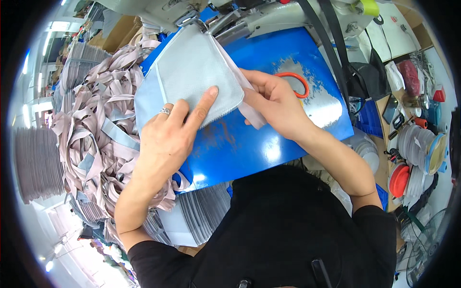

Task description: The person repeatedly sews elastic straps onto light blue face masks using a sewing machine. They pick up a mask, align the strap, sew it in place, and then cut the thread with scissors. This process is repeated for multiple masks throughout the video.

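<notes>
Clock positions are read from the middle of the panel (197, 67), with twelve away from me. The panel lies at the upper left of the blue counter (235, 158), its twelve o'clock end at the metal parts under the head of the machine (276, 21); I cannot tell whether it is clamped there. My left hand (168, 134), at seven o'clock, lies palm down with the index finger extended and its tip resting on the panel, the other fingers bent. My right hand (276, 103), at four o'clock, pinches the pink strip (253, 117) between thumb and fingers along the panel's edge; the strip's free end hangs below the grip. Handling: the panel looks light and thin, fairly stiff for cloth, with a fine mesh face; it should keep its shape when pressed flat but may slide on the smooth counter. The strip looks soft and limp, liable to twist, and should be taken by its edges, close to the panel. Hold the panel with light, flat fingertip pressure near the six o'clock edge; a hard squeeze could crease it. An orange loop (305, 86) lies at three o'clock, a heap of strips (96, 125) at eight, and a grey stack (204, 216) at six, below the counter.
</notes>
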`<state>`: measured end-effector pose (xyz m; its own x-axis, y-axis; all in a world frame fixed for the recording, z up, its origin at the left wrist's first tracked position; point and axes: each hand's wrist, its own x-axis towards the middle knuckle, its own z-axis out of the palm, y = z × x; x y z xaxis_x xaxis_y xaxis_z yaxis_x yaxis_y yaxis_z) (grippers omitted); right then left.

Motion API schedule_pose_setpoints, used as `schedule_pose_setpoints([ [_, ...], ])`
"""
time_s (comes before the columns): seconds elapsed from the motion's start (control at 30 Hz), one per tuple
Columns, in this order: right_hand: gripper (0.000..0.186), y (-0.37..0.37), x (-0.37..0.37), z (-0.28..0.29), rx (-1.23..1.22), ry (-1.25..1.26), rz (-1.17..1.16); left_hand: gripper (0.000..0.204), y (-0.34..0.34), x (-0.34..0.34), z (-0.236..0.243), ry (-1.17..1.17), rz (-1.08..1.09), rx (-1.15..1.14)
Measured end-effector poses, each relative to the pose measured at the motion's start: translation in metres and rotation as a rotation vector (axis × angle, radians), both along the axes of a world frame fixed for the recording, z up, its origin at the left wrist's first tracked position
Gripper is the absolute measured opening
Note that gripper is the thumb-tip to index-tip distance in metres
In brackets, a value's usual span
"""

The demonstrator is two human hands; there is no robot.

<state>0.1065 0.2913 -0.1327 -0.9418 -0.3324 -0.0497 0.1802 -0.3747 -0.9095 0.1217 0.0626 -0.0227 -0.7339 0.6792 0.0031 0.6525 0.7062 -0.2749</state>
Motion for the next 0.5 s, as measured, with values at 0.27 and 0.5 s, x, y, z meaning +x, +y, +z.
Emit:
schedule_pose_setpoints([
  [0.27,0.047,-0.018,-0.048,-0.003,-0.064,0.060,0.007,0.078,0.001,-0.047,0.035,-0.023,-0.049,-0.120],
  [0.5,0.031,-0.042,-0.086,-0.014,-0.181,0.072,-0.069,0.072,-0.008,-0.095,0.050,-0.001,-0.171,-0.183],
])
